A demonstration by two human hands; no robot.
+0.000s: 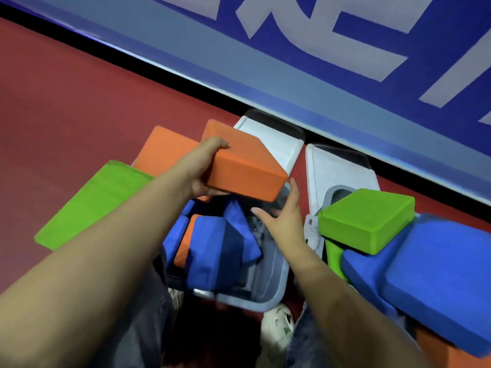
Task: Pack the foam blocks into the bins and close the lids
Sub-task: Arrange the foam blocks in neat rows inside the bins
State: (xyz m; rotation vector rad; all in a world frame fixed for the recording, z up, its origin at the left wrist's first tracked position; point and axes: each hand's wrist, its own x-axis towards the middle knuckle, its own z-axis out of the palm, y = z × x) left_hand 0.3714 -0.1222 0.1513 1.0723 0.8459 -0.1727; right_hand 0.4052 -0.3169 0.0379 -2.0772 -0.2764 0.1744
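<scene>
My left hand (206,168) grips an orange foam block (247,166) by its left end and holds it above the open left bin (273,282). Inside that bin lie blue blocks (212,251) and an orange one (186,245). With fingers straight, my right hand (281,216) is spread just under the held block's right corner, over the bin's far edge. The bin's grey lid (276,147) stands open behind it. A second bin (337,192) on the right holds a green block (366,221) sticking out of its top, and its lid (340,166) is open too.
On the red floor to the left lie a green block (90,205) and another orange block (164,147). Large blue blocks (430,274) are piled at the right. A blue banner wall (318,62) runs behind the bins. My shoes (279,322) are near the left bin.
</scene>
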